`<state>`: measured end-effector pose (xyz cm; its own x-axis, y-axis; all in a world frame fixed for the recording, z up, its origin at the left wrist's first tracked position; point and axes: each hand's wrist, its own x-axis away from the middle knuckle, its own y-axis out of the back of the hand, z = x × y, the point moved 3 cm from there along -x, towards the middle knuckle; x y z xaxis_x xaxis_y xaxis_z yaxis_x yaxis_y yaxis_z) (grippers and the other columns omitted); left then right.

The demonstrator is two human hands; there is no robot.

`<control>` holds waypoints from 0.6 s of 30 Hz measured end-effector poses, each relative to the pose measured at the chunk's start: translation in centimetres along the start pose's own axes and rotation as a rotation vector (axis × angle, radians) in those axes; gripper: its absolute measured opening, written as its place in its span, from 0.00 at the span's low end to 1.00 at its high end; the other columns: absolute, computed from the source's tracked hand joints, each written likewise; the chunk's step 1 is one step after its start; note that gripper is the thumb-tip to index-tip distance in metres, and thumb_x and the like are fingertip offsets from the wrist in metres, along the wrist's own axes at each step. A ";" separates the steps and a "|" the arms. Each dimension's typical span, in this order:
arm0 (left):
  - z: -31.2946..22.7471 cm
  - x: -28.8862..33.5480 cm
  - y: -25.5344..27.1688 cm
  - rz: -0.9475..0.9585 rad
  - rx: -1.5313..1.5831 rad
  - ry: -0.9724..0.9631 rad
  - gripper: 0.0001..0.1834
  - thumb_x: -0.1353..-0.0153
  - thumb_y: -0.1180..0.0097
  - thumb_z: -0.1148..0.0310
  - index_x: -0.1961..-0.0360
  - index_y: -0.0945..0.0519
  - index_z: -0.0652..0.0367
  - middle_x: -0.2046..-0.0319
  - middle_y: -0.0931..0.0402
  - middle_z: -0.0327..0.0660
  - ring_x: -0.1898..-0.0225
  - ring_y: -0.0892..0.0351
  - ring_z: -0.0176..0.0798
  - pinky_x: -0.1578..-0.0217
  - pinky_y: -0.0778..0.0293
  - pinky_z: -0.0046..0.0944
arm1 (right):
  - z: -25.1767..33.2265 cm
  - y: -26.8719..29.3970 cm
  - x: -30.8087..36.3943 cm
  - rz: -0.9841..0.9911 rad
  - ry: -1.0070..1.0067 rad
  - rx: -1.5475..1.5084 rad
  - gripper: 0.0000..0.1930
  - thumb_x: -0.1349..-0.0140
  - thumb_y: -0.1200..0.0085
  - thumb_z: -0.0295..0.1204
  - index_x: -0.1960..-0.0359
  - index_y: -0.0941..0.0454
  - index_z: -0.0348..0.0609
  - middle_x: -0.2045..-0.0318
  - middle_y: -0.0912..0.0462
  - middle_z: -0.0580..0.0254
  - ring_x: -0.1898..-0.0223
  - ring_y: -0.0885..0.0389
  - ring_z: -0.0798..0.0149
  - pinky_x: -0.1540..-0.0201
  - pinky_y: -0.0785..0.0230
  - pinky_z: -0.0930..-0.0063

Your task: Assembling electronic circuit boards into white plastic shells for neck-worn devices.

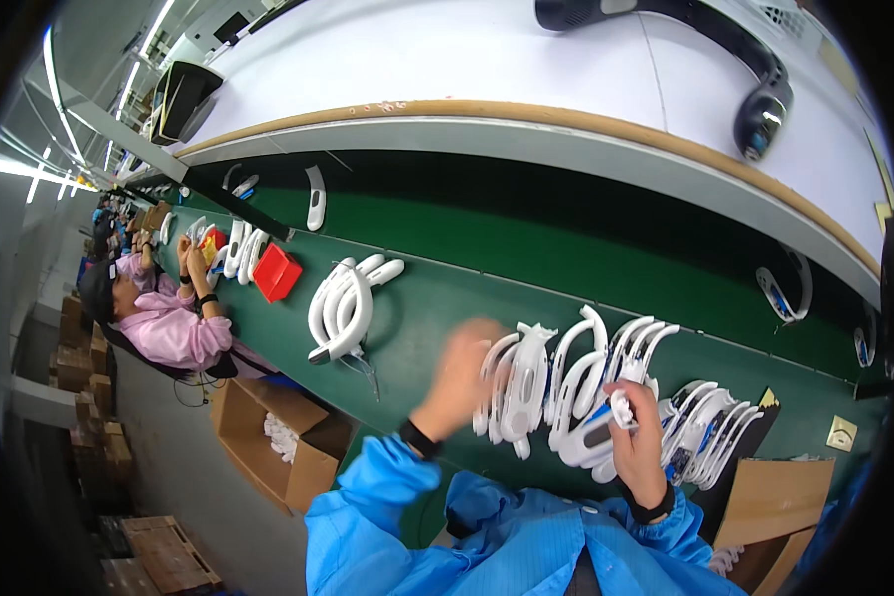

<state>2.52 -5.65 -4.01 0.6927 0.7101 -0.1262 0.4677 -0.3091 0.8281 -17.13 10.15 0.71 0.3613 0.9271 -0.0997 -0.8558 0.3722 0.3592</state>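
My right hand [642, 442] is closed around a small white plastic part [621, 408], above a white curved shell [588, 437] with blue inside. Motion smears my left hand [459, 375], so its fingers are unclear. It is at the left end of a row of white curved plastic housings [527, 392], near or touching the first ones; I cannot tell which. Further right along the same row, more curved shells [707, 432] stand close together, some with blue parts inside.
A stack of white neckband-shaped pieces [343, 308] lies to the left, beyond it a red bin [276, 273]. A co-worker in pink [174, 323] sits further left. Cardboard boxes stand at lower left [268, 447] and lower right [780, 507]. A shelf edge [526, 111] runs above the green bench.
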 end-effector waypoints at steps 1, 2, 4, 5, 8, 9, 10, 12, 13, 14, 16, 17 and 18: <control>3.7 -0.3 2.6 -0.285 -0.183 0.029 0.29 0.56 0.40 0.69 0.51 0.32 0.67 0.53 0.32 0.56 0.52 0.34 0.58 0.52 0.36 0.51 | 0.2 0.2 -0.1 -0.003 0.064 0.044 0.22 0.52 0.52 0.16 0.52 0.32 0.37 0.60 0.28 0.51 0.61 0.27 0.55 0.56 0.35 0.72; 8.5 0.4 4.3 -0.392 -0.408 0.151 0.33 0.61 0.37 0.71 0.50 0.33 0.66 0.54 0.32 0.56 0.52 0.34 0.57 0.53 0.36 0.51 | 0.3 0.5 0.0 -0.004 0.131 0.086 0.22 0.53 0.51 0.16 0.52 0.32 0.37 0.61 0.27 0.51 0.61 0.26 0.55 0.57 0.35 0.72; 15.9 3.4 6.2 -0.375 -0.630 0.482 0.40 0.61 0.35 0.70 0.45 0.37 0.63 0.51 0.35 0.51 0.50 0.35 0.53 0.48 0.41 0.49 | 0.2 1.1 0.1 0.001 0.154 0.101 0.21 0.54 0.51 0.16 0.53 0.31 0.37 0.61 0.27 0.51 0.62 0.26 0.56 0.57 0.35 0.71; 18.2 4.5 6.2 -0.312 -0.652 0.622 0.43 0.61 0.34 0.69 0.41 0.41 0.60 0.48 0.37 0.48 0.48 0.36 0.50 0.47 0.44 0.49 | 0.0 1.6 0.5 0.001 0.165 0.112 0.21 0.54 0.50 0.17 0.55 0.31 0.37 0.62 0.26 0.52 0.63 0.26 0.56 0.58 0.35 0.71; 22.0 5.7 5.6 -0.187 -0.545 0.618 0.47 0.62 0.34 0.69 0.39 0.45 0.58 0.51 0.31 0.50 0.54 0.29 0.53 0.54 0.35 0.48 | -2.4 2.0 1.6 -0.091 0.086 -0.099 0.19 0.56 0.47 0.19 0.57 0.30 0.38 0.62 0.26 0.51 0.63 0.26 0.56 0.59 0.34 0.70; 22.2 5.3 5.8 -0.148 -0.502 0.643 0.45 0.60 0.37 0.71 0.39 0.45 0.59 0.53 0.29 0.53 0.57 0.27 0.55 0.58 0.32 0.47 | -2.5 1.7 1.6 -0.114 0.073 -0.129 0.19 0.57 0.46 0.20 0.59 0.29 0.38 0.63 0.26 0.52 0.63 0.26 0.55 0.59 0.34 0.68; 22.0 4.9 6.2 -0.142 -0.499 0.632 0.45 0.60 0.37 0.71 0.39 0.45 0.59 0.53 0.29 0.53 0.57 0.27 0.55 0.58 0.32 0.47 | -2.3 1.6 1.5 -0.125 0.068 -0.124 0.19 0.57 0.46 0.20 0.59 0.29 0.38 0.63 0.26 0.52 0.63 0.26 0.55 0.59 0.34 0.68; 18.5 3.2 8.0 -0.333 -0.381 0.509 0.42 0.58 0.43 0.74 0.38 0.46 0.60 0.53 0.29 0.54 0.57 0.27 0.55 0.57 0.31 0.46 | -0.6 1.2 0.6 -0.051 0.208 0.046 0.20 0.57 0.45 0.19 0.58 0.30 0.38 0.63 0.26 0.50 0.63 0.26 0.53 0.59 0.34 0.67; 16.7 2.7 9.0 -0.472 -0.305 0.404 0.40 0.57 0.47 0.75 0.38 0.44 0.59 0.53 0.29 0.53 0.56 0.26 0.54 0.57 0.32 0.46 | -0.5 1.0 0.5 -0.045 0.231 0.044 0.20 0.58 0.44 0.19 0.58 0.30 0.38 0.63 0.26 0.50 0.64 0.26 0.51 0.60 0.33 0.67; 15.1 2.1 10.0 -0.595 -0.415 0.161 0.36 0.54 0.48 0.75 0.39 0.41 0.58 0.56 0.28 0.49 0.65 0.23 0.46 0.64 0.28 0.41 | -0.4 0.7 0.7 -0.039 0.220 0.016 0.20 0.58 0.43 0.19 0.59 0.30 0.37 0.62 0.26 0.48 0.65 0.26 0.49 0.63 0.32 0.67; 10.3 0.5 11.0 -0.502 0.387 0.461 0.31 0.49 0.49 0.75 0.41 0.39 0.59 0.57 0.29 0.44 0.73 0.26 0.35 0.73 0.28 0.33 | 0.2 0.5 0.6 -0.015 0.223 0.019 0.20 0.57 0.41 0.22 0.59 0.29 0.37 0.64 0.26 0.49 0.66 0.25 0.50 0.64 0.31 0.66; 8.2 -0.1 11.0 -0.429 0.542 0.479 0.28 0.45 0.52 0.75 0.41 0.39 0.58 0.64 0.29 0.40 0.79 0.31 0.27 0.79 0.32 0.26 | 0.1 0.5 0.7 0.028 0.204 0.006 0.20 0.56 0.40 0.23 0.59 0.29 0.38 0.65 0.25 0.50 0.66 0.25 0.51 0.64 0.31 0.66; 5.5 -0.6 10.7 -0.302 0.752 0.478 0.27 0.43 0.54 0.73 0.40 0.39 0.55 0.72 0.30 0.37 0.81 0.31 0.28 0.81 0.32 0.27 | -0.1 0.4 0.9 0.068 0.184 -0.010 0.20 0.56 0.39 0.25 0.58 0.30 0.38 0.67 0.25 0.51 0.67 0.24 0.52 0.64 0.31 0.66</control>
<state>10.15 -12.87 1.90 0.2636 0.9597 0.0979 0.9382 -0.2786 0.2053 -17.20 11.12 0.66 0.2296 0.9424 -0.2434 -0.8799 0.3079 0.3620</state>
